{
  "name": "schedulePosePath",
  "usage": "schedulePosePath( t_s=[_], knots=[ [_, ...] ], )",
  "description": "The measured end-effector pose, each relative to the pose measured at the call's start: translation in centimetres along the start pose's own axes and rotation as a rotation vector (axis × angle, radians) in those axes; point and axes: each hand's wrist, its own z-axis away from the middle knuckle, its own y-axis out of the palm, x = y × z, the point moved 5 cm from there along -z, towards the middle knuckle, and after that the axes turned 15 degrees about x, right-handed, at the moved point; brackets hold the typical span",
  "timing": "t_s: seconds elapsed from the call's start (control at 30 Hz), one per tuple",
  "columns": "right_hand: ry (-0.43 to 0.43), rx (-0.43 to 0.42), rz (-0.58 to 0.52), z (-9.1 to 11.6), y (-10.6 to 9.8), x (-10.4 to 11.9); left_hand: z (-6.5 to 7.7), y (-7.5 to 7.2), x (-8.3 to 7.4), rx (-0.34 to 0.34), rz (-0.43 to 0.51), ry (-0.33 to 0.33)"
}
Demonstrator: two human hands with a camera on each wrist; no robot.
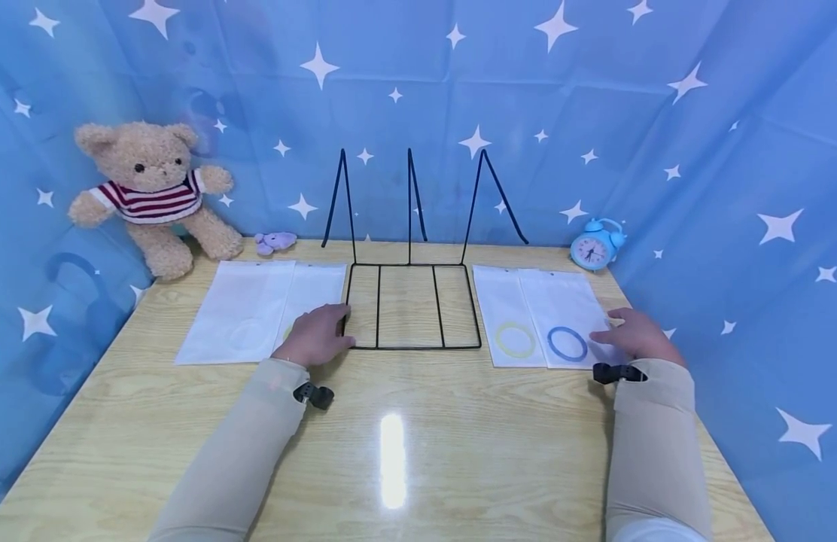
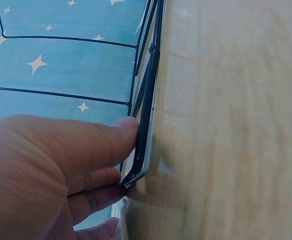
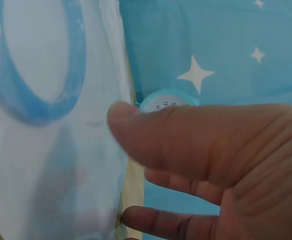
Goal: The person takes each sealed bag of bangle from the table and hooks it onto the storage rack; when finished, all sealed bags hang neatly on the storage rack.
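Observation:
My left hand grips the front left corner of a black wire rack. In the left wrist view, the thumb lies against the rack's wire and the fingertips meet its corner. My right hand is at the right edge of a white pouch marked by a blue ring. The right wrist view shows the thumb over that edge, apart from the other fingers. Left of this pouch, another white pouch shows a yellow ring.
Two more white pouches, a wider one and a narrower one, lie left of the rack. A teddy bear, a small purple toy and a blue alarm clock stand along the back. Star-patterned curtains border the wooden table.

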Motion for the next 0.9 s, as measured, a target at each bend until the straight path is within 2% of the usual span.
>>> schedulePosePath(
  t_s=[0.3, 0.67, 0.9],
  knots=[
    [0.088, -0.016, -0.022, -0.6, 1.0, -0.4, -0.1, 0.2, 0.2, -0.005, 0.000, 0.006],
    [0.083, -0.048, 0.000, -0.4, 1.2, 0.1, -0.1, 0.2, 0.2, 0.002, -0.013, 0.002],
    [0.033, -0.055, 0.031, -1.0, 0.8, -0.1, 0.1, 0.1, 0.1, 0.008, -0.001, -0.006]
  ],
)
